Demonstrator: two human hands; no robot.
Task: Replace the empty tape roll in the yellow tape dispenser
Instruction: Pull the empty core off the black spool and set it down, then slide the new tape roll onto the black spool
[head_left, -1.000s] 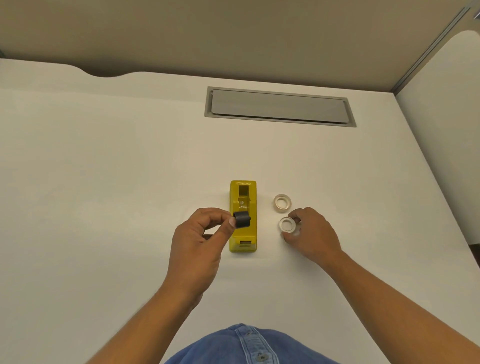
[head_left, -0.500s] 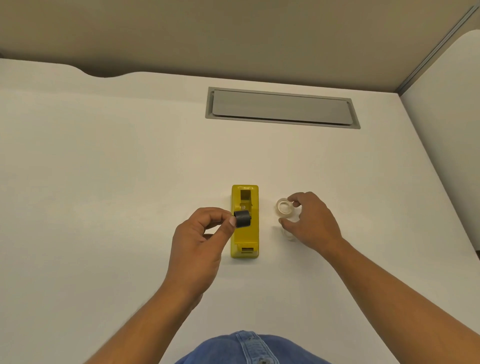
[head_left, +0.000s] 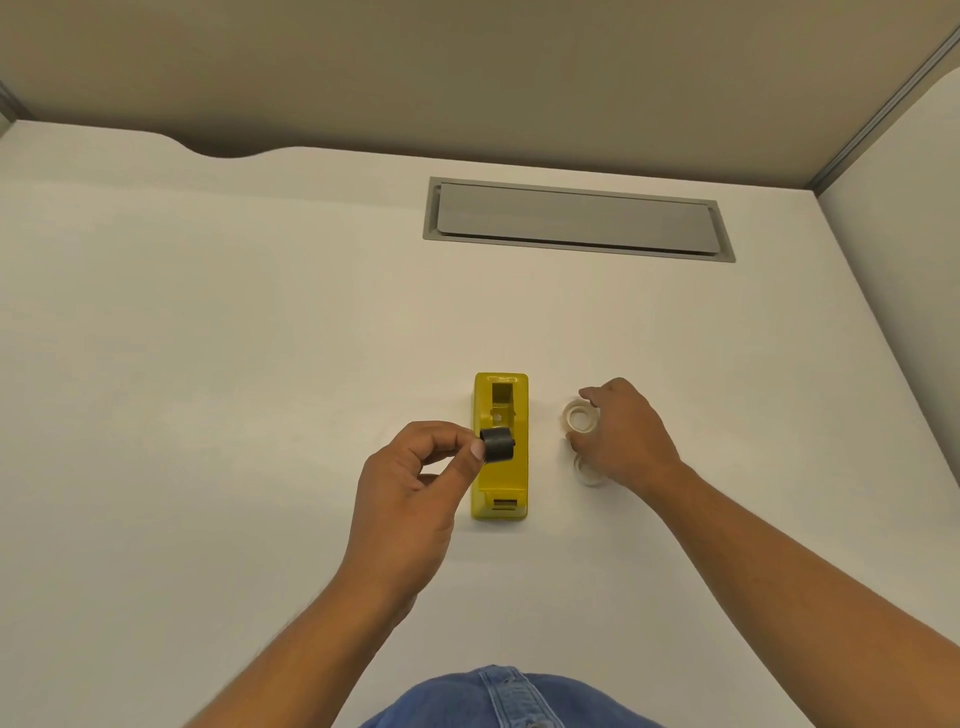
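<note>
The yellow tape dispenser (head_left: 501, 483) lies on the white table (head_left: 234, 389), its roll bay open with no roll in it. My left hand (head_left: 410, 483) pinches the black spool hub (head_left: 497, 445) between thumb and finger, just above the dispenser's middle. To the right, my right hand (head_left: 621, 434) closes its fingers around the far clear tape roll (head_left: 579, 417). A second pale roll (head_left: 589, 473) lies on the table just nearer me, partly hidden under that hand.
A grey cable hatch (head_left: 576, 221) is set into the table at the back. A beige partition runs along the far edge, and a white panel stands at the right. Blue denim (head_left: 509, 701) shows at the bottom edge.
My right hand left the nearer roll on the table and moved back to take hold of the farther roll. My left hand has kept still with the black hub.
</note>
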